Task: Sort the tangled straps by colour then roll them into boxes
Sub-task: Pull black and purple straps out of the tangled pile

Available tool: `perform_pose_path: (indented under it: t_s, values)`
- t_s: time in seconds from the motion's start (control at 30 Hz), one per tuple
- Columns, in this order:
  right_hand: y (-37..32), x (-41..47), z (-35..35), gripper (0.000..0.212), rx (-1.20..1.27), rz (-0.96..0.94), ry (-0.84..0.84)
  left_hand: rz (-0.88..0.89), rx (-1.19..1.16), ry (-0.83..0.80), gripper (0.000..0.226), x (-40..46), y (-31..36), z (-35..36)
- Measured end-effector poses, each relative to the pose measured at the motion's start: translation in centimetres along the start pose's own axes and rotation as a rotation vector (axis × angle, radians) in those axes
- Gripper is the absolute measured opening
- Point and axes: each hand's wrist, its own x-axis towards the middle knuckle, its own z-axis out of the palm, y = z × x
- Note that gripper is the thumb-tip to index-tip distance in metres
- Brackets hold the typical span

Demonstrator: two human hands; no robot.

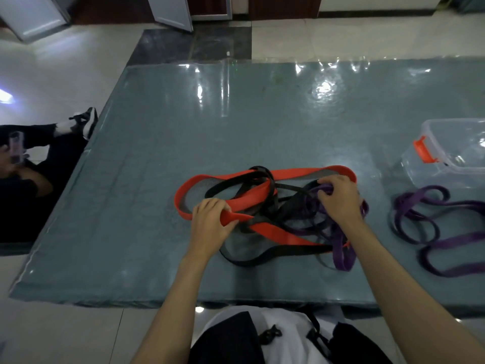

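Observation:
A tangle of straps lies on the grey-green mat (147, 211) in front of me. A wide red strap (291, 173) loops through black straps (265, 258) and purple straps (342, 256). My left hand (210, 223) grips a fold of the red strap at the tangle's left side. My right hand (338, 198) holds a bunch of purple strap at the tangle's right side. A separate purple strap (430, 232) lies loose in loops to the right, apart from the tangle. A clear plastic box (446, 153) with an orange latch stands at the right edge.
Another person sits on the tiled floor at the left, a shoe (84, 122) touching the mat's edge. Cabinet doors (170, 11) stand open at the back. The mat's near edge runs just before my knees.

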Motion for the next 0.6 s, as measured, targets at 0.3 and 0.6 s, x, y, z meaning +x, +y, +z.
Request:
perform_pose_path:
  t_s: [0.3, 0.6]
  values:
    - [-5.4, -2.4, 5.3, 0.016, 0.107, -0.505, -0.628, 0.088, -0.288, -0.421, 0.024, 3.1, 4.2, -0.7]
    - [-2.5, -1.1, 6.6, 0.017, -0.025, -0.314, -0.691, -0.72, -0.187, -0.099, 0.057, 6.8, -6.5, 3.8]
